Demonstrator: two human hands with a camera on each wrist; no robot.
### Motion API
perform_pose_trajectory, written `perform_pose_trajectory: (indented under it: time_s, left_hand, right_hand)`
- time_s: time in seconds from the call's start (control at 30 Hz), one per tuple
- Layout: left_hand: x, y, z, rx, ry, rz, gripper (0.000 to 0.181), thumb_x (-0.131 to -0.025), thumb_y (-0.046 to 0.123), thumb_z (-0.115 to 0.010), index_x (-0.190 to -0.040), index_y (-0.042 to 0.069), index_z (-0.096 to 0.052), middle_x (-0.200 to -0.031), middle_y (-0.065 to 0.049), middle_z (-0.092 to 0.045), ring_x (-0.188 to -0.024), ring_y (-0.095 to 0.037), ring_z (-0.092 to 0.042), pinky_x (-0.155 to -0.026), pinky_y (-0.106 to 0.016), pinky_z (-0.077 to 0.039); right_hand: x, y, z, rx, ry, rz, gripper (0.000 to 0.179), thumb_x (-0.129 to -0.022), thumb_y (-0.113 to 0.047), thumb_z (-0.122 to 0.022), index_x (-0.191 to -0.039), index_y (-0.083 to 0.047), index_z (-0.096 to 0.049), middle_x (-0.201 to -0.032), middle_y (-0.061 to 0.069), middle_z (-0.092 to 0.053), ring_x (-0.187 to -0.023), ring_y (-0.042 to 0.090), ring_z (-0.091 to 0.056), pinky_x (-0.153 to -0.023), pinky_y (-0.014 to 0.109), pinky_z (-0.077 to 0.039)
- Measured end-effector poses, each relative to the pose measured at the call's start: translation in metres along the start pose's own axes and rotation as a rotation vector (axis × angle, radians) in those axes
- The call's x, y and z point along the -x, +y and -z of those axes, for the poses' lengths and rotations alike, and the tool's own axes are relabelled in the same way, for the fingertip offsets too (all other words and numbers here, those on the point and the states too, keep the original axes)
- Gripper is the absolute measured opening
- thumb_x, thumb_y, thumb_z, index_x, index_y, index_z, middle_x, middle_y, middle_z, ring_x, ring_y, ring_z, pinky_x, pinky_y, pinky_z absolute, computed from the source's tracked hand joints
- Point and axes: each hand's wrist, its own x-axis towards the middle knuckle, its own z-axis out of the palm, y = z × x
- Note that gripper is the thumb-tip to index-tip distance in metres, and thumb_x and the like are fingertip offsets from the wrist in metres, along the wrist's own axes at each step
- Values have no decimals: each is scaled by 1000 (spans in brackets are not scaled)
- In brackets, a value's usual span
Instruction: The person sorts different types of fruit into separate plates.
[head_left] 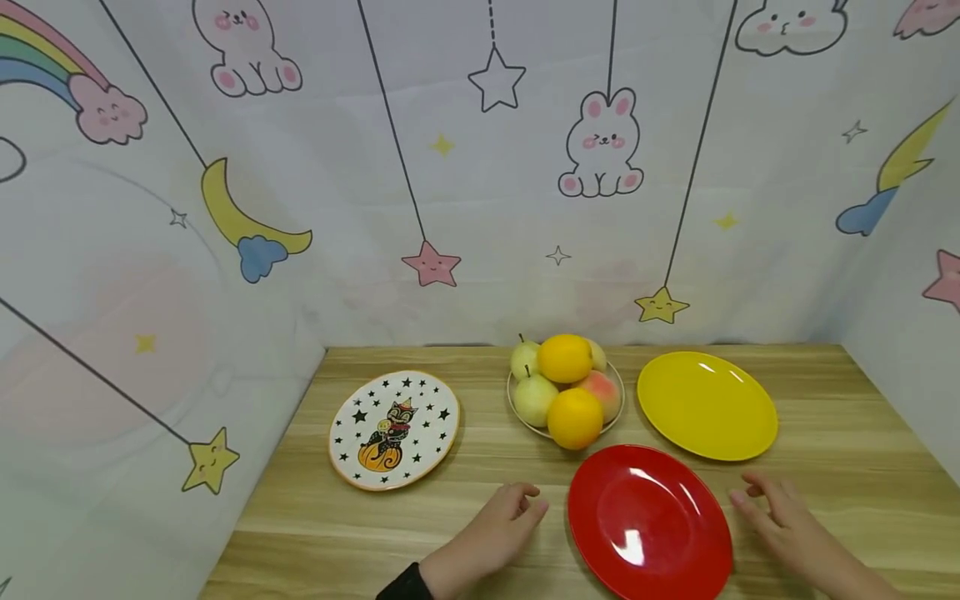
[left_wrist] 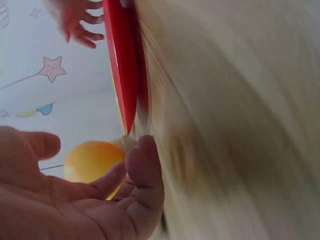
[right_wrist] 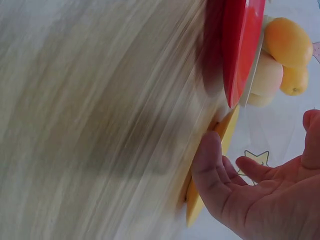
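Note:
A glossy red plate (head_left: pixel 667 508) lies on the wooden table between my two hands. Just off its left edge is my left hand (head_left: pixel 498 525), its fingers loosely bent around nothing. My right hand (head_left: pixel 787 525) hovers off the plate's right edge, likewise holding nothing, with thumb and fingers apart. Both wrist views show a gap between each hand and the red plate (left_wrist: pixel 122 65). Beyond the right hand lies a yellow plate (head_left: pixel 705 408), partly hidden behind the fingers in the right wrist view.
Behind the red plate stands a bowl (head_left: pixel 618 387) of fruit, with pears (head_left: pixel 535 402), a peach (head_left: pixel 602 392) and an orange (head_left: pixel 575 419). A white star-patterned plate (head_left: pixel 431 425) with a cat picture lies at the left. A printed cloth (head_left: pixel 510 192) hangs behind the table.

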Motion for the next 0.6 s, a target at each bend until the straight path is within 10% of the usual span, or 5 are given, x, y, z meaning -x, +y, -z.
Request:
perform_pose_trajectory:
  time_s: [0.27,0.6]
  left_hand:
    - [-14,0,-9,219,-2,57,40,-108,23,-60,-136,-5,-60,-110,-11,-68,-83,-22,-65,-82,-42,-52]
    - [-37,6,-20,219,-40,65,52,-96,9,-73,-142,-8,-56,-106,-6,-66,-88,-17,-60,-80,-34,-54]
  right_hand:
    - [-3,1,1,-484,-245,-328,69,-115,-33,-44,-150,21,-20,-135,43,-47,-93,25,-68,-74,45,-64]
    - [-18,18,-6,-675,-383,-335,69,-110,-23,-54,-148,23,-19,-110,6,-72,-91,24,-73,-79,44,-64]
